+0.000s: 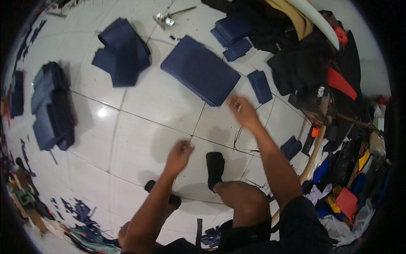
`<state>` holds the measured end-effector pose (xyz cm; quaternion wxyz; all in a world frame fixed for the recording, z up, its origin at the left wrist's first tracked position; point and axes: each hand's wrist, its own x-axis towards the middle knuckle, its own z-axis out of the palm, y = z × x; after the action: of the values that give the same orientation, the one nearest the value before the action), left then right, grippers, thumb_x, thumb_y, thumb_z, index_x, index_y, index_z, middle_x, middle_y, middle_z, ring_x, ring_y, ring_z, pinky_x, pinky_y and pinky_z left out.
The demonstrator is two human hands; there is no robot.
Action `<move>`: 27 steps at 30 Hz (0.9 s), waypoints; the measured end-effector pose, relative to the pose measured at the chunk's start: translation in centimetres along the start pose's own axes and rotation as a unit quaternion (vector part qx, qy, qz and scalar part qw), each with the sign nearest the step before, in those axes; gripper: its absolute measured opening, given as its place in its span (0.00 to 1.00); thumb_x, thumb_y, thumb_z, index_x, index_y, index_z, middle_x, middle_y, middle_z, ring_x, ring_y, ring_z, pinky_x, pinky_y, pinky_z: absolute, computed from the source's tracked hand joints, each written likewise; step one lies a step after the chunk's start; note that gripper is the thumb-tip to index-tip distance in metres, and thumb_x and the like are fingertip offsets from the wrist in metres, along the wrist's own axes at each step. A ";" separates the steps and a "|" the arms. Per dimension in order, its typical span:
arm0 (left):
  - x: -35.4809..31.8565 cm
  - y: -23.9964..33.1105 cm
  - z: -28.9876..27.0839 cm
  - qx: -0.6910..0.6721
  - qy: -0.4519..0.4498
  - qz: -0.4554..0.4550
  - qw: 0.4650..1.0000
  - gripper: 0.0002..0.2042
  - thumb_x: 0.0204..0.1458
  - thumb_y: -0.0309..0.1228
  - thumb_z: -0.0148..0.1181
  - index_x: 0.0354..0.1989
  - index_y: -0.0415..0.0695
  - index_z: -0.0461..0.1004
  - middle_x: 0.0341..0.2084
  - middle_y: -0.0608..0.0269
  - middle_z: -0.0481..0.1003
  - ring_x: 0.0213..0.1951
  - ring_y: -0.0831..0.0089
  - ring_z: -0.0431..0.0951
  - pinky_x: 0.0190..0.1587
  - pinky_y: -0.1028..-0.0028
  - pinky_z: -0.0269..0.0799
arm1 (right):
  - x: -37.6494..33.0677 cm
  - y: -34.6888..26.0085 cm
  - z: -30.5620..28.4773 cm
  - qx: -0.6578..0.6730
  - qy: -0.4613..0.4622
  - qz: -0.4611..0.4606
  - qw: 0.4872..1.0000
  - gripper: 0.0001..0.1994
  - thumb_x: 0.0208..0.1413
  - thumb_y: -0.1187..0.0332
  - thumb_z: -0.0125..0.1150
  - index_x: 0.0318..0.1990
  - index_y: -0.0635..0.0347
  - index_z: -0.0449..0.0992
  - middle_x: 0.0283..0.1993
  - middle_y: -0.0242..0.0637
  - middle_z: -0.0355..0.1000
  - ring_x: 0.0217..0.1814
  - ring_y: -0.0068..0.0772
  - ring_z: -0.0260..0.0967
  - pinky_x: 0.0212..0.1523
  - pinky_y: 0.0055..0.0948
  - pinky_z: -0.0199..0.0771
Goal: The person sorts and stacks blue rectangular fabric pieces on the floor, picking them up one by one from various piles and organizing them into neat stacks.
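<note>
My right hand (242,111) reaches forward over the white tiled floor (144,122), its fingers apart, just short of the near corner of a flat stack of dark blue fabric panels (199,70). It holds nothing that I can see. My left hand (179,153) hovers lower over the tiles with its fingers curled in and nothing in it. Between my arms is my foot in a black sock (215,167); my bent knee (245,199) is below it.
A loose heap of dark blue pieces (122,53) lies at the far left, folded blue-grey cloth (53,106) at the left edge. Small blue pieces (259,86) sit right of the stack. Dark garments and coloured scraps (338,186) crowd the right side. A metal tool (164,19) lies at the top.
</note>
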<state>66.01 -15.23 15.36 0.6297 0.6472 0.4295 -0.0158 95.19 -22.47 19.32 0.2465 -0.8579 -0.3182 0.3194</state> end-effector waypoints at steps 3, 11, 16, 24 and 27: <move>9.6 0.3 2.7 -0.286 0.023 -0.063 0.956 0.26 0.57 0.36 0.59 0.61 0.37 0.64 0.47 0.55 0.74 0.45 0.68 0.74 0.48 0.70 0.70 | 9.2 5.4 0.3 -0.071 0.143 -0.071 0.985 0.26 0.59 0.54 0.62 0.56 0.67 0.73 0.56 0.55 0.69 0.58 0.51 0.68 0.60 0.40 0.67; 16.3 -0.5 8.2 -0.255 0.108 -0.009 0.961 0.37 0.52 0.40 0.65 0.67 0.33 0.56 0.53 0.48 0.71 0.50 0.61 0.75 0.51 0.68 0.71 | 16.3 9.0 1.8 -0.200 0.099 -0.112 0.968 0.35 0.59 0.40 0.56 0.59 0.65 0.73 0.59 0.54 0.70 0.61 0.51 0.68 0.62 0.41 0.67; 17.4 0.1 10.2 -0.290 0.101 -0.001 0.952 0.37 0.53 0.38 0.64 0.66 0.29 0.55 0.51 0.46 0.72 0.50 0.61 0.76 0.50 0.69 0.73 | 17.2 9.0 1.6 -0.145 0.052 -0.073 0.985 0.37 0.58 0.39 0.56 0.56 0.70 0.74 0.51 0.56 0.75 0.56 0.50 0.73 0.59 0.40 0.69; 20.0 -0.1 13.7 -0.325 0.185 0.009 0.927 0.34 0.49 0.35 0.63 0.61 0.26 0.61 0.50 0.39 0.72 0.50 0.53 0.76 0.56 0.64 0.70 | 17.6 8.0 1.5 -0.180 0.069 -0.061 0.979 0.37 0.57 0.37 0.56 0.50 0.72 0.77 0.49 0.56 0.76 0.53 0.49 0.75 0.56 0.37 0.71; 19.8 -0.2 13.7 -0.323 0.181 0.005 0.929 0.34 0.51 0.35 0.65 0.63 0.30 0.59 0.49 0.45 0.73 0.48 0.60 0.77 0.51 0.69 0.73 | 17.4 8.5 1.5 -0.186 0.081 -0.086 0.975 0.38 0.57 0.37 0.56 0.50 0.73 0.77 0.49 0.57 0.76 0.53 0.50 0.75 0.56 0.38 0.71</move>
<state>85.53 -15.98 1.29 0.7161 0.4029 0.5151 0.2438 107.72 -15.70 6.13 0.1339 -0.8813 -0.4235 0.1614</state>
